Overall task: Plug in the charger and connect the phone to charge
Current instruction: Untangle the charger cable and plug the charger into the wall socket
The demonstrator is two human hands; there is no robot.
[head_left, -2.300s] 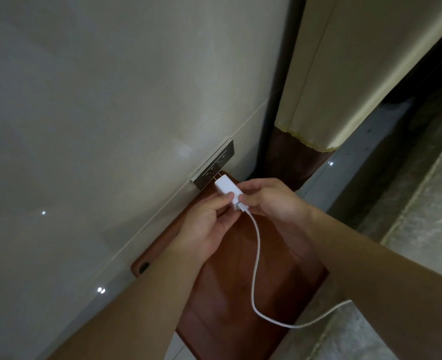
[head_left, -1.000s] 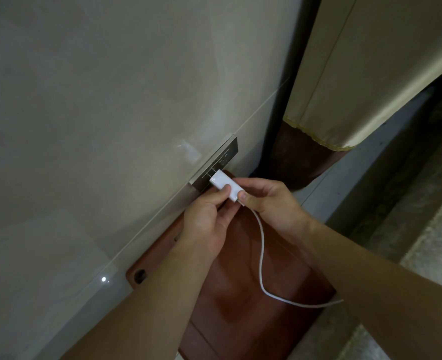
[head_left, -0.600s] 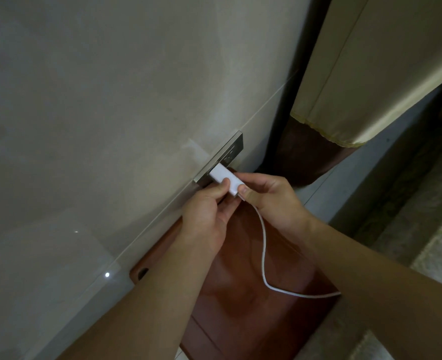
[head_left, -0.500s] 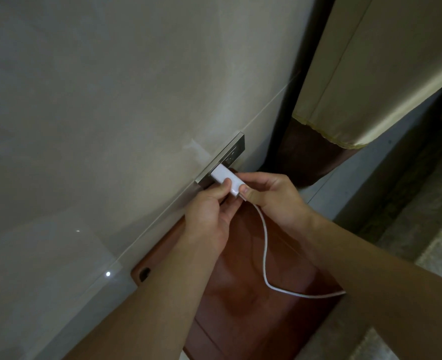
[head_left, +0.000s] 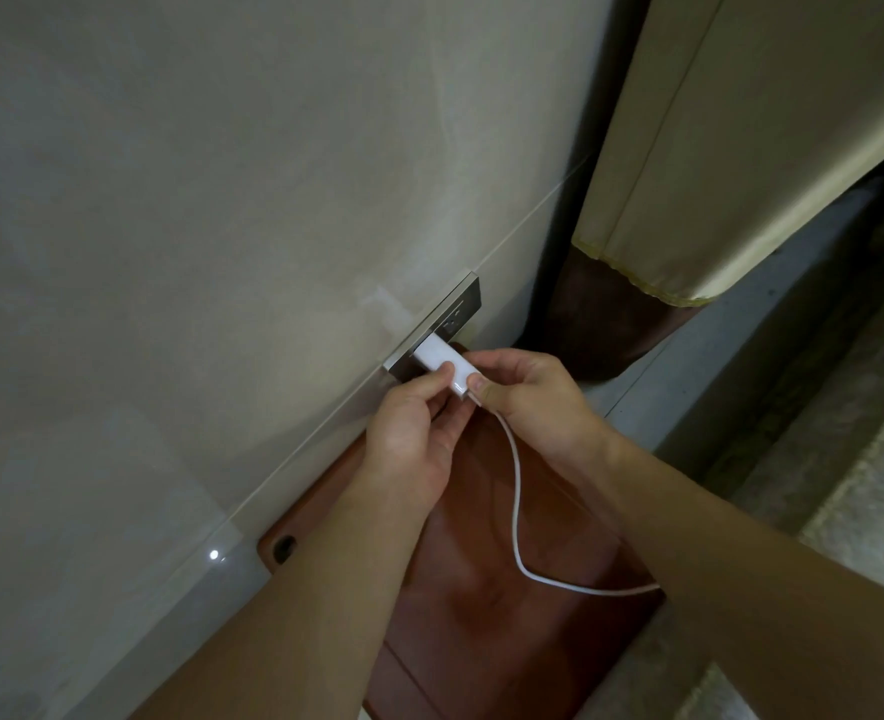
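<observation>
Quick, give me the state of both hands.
Left hand: closed, pinching the white charger.
Right hand: closed, gripping the charger's cable end.

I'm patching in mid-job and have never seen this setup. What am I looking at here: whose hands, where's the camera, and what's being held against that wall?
There is no machine: a person works bare-handed, and the single camera sits on their head, looking forward and down. The left hand and right hand together pinch a white charger against a grey wall socket. Its prongs are hidden, so whether it is fully seated cannot be told. A white cable hangs from the charger over a reddish-brown wooden surface. A cream curtain hangs at right. No phone is in view.
</observation>
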